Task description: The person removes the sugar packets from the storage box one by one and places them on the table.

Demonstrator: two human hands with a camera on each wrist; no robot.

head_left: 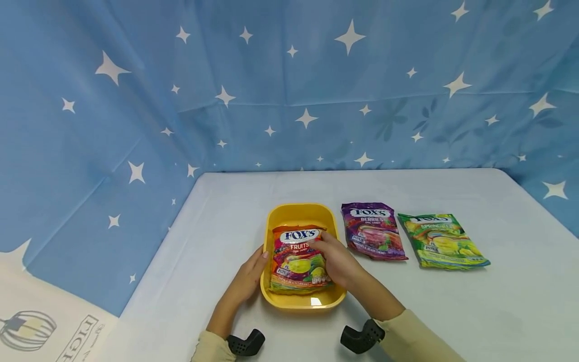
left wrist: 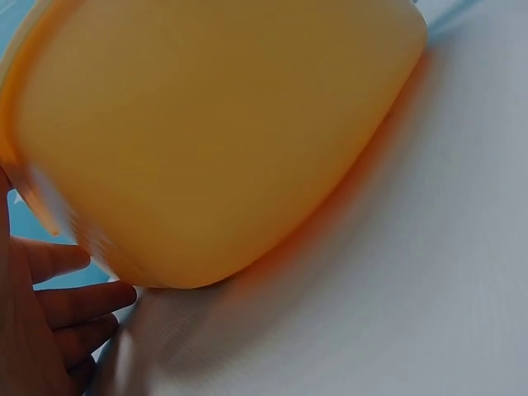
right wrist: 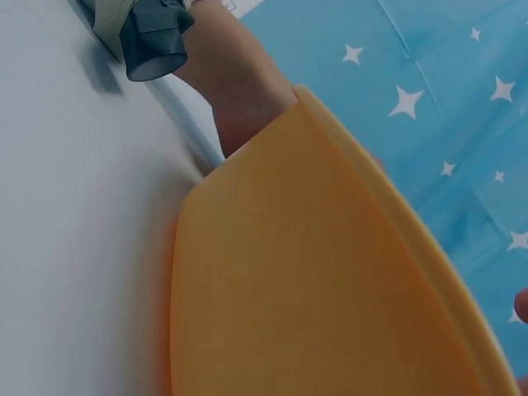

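Observation:
A yellow plastic basket (head_left: 296,301) stands on the white table. Inside it lies a red FOX'S Fruits candy bag (head_left: 294,256). My left hand (head_left: 248,275) holds the basket's left side, its thumb at the rim; in the left wrist view, the fingers (left wrist: 87,305) reach along the outer wall. Over the right rim comes my right hand (head_left: 340,261), gripping the bag's right edge with a digit lying across its front. Basket wall (right wrist: 305,264) fills much of the right wrist view and hides most of that hand.
Right of the basket lie a purple FOX'S Berries candy bag (head_left: 374,231) and, farther right, a green FOX'S candy bag (head_left: 443,241). A blue curtain with white stars (head_left: 307,75) hangs behind the table (head_left: 497,301). Each wrist wears a black camera (head_left: 362,337).

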